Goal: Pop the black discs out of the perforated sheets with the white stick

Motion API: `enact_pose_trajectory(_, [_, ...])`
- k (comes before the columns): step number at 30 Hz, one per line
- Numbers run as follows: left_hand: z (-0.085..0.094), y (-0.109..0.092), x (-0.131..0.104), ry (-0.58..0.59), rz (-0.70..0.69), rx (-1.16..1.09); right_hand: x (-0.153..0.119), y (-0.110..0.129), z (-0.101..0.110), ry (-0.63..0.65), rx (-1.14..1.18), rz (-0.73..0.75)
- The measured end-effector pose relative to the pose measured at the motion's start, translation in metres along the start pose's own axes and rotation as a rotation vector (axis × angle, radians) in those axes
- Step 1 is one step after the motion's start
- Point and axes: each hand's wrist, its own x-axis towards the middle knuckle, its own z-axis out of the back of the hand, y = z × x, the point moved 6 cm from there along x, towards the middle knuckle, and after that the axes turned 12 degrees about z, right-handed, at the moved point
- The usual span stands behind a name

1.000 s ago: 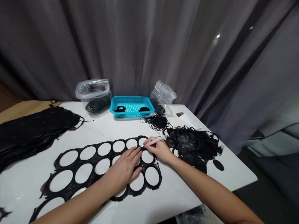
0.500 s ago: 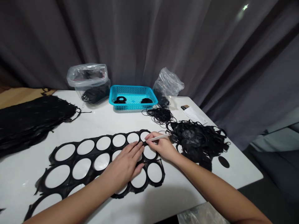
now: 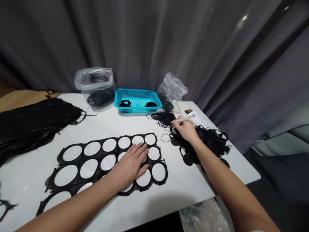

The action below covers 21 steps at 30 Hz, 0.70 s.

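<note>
My left hand point(image 3: 131, 162) lies flat with its fingers stretched out on a black rubbery sheet point(image 3: 79, 156) that has rows of round holes. White tabletop shows through the holes. My right hand point(image 3: 185, 129) is closed around a slim white pen-like tool point(image 3: 184, 118); its exact kind is not clear. This hand is above the near edge of a pile of thin black rings point(image 3: 163, 118). Just below it spreads a heap of black scraps and discs point(image 3: 212, 140), partly hidden by my right forearm. A single thin ring point(image 3: 165, 138) lies on the table between sheet and heap.
A blue basket point(image 3: 138, 110) with black pieces stands at the back, between two clear plastic bags point(image 3: 94, 84) point(image 3: 172, 87). Stacked black sheets point(image 3: 36, 122) cover the left side. A phone point(image 3: 188, 111) and white paper point(image 3: 200, 120) lie at the right rear.
My right hand has moved from the sheet's upper right corner up and right to the thin-ring pile, still holding the tool. My left hand stays on the sheet. The view has shifted slightly.
</note>
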Motion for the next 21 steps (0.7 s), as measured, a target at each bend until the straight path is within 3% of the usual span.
enact_pose_trajectory(4, [0.001,0.0,-0.01,0.057,-0.053,-0.088,-0.065,0.041,-0.029,0.209,0.336,-0.077])
enact_pose_trajectory(8, [-0.002,-0.003,-0.02,0.126,-0.097,-0.096,-0.104,0.074,-0.05,0.268,0.47,-0.079])
enact_pose_trajectory(21, [-0.006,-0.006,-0.02,0.165,-0.099,-0.006,-0.11,0.083,-0.062,0.283,0.366,0.03])
